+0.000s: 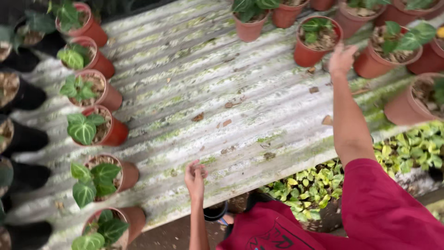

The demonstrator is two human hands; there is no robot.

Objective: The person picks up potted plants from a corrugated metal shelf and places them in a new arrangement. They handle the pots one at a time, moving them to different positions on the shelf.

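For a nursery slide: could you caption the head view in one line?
Right hand reaches toward a terracotta pot on a mossy corrugated bench lined with potted plants; left hand rests at the bench's near edge.

Person in a dark red short-sleeved shirt [370, 213] with a black line drawing printed on the front. Both forearms are bare; the left hand [195, 176] and right hand [341, 59] wear no gloves or rings.

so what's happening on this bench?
A person in a red shirt stands at a mossy corrugated bench lined with potted plants. The right hand reaches toward a terracotta pot with a small green plant in the far row, not gripping it. The left hand rests loosely curled at the near edge, apparently holding nothing.
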